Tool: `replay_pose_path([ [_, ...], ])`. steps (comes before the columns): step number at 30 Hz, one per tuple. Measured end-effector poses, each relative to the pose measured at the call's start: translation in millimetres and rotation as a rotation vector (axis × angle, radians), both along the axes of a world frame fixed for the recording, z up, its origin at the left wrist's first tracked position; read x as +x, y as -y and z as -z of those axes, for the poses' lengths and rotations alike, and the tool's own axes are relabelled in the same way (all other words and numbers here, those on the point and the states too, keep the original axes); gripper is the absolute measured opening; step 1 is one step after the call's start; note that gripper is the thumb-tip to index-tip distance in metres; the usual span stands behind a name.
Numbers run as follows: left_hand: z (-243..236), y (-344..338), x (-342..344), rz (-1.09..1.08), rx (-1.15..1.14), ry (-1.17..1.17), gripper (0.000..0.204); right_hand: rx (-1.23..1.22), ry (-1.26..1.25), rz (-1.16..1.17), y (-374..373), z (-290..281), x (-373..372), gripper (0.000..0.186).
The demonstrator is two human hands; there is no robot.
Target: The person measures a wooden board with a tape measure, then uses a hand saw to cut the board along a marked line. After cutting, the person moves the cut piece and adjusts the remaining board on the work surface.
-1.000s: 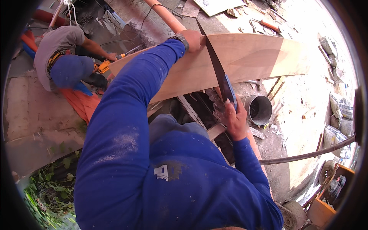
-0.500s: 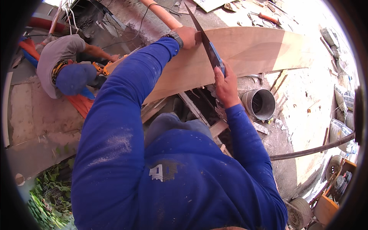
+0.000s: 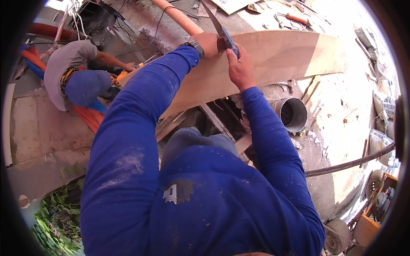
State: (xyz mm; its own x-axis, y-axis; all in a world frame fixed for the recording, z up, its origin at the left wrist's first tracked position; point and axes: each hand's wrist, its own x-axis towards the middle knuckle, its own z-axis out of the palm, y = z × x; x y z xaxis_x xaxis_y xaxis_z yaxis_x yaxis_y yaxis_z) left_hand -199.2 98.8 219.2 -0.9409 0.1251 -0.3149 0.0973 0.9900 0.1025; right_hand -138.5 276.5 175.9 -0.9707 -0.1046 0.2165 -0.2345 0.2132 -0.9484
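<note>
A handsaw is in my right hand [image 3: 241, 68], whose fingers are closed round its blue handle [image 3: 229, 41]. The saw's blade [image 3: 212, 16] points away and a little left, across the far edge of a long, thin wooden board [image 3: 273, 53]. My left hand [image 3: 207, 45] is closed on that far edge, just left of the saw, with a watch on its wrist. Its fingertips are partly hidden. The board bends in a wide curve from lower left to far right, in front of my legs.
At the left a co-worker in a blue cap [image 3: 86, 88] bends over a yellow tool [image 3: 121, 77]. An orange pipe [image 3: 179, 17] runs beyond the board. A metal bucket [image 3: 294, 114] lies to the right, near a dark hose [image 3: 350, 164]. An orange-handled tool [image 3: 297, 18] lies among far-right debris.
My right hand has pushed the saw forward and slightly left, so its handle is now nearer my left hand. My left hand stays on the board's edge.
</note>
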Motion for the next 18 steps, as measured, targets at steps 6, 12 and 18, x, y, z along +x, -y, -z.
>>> replay_pose_path([
  [6,4.0,11.9,-8.4,-0.004,-0.011,-0.014,0.038,-0.066,0.261,-0.082,-148.2,-17.4,216.2,0.052],
  [12,-8.4,-10.1,2.9,-0.062,-0.059,0.029,0.046,0.074,0.168,-0.020,-57.7,-1.0,73.2,0.038],
  [18,10.4,13.7,-10.9,0.011,-0.025,0.022,0.046,-0.031,0.088,0.007,-7.7,1.1,27.1,0.037],
])
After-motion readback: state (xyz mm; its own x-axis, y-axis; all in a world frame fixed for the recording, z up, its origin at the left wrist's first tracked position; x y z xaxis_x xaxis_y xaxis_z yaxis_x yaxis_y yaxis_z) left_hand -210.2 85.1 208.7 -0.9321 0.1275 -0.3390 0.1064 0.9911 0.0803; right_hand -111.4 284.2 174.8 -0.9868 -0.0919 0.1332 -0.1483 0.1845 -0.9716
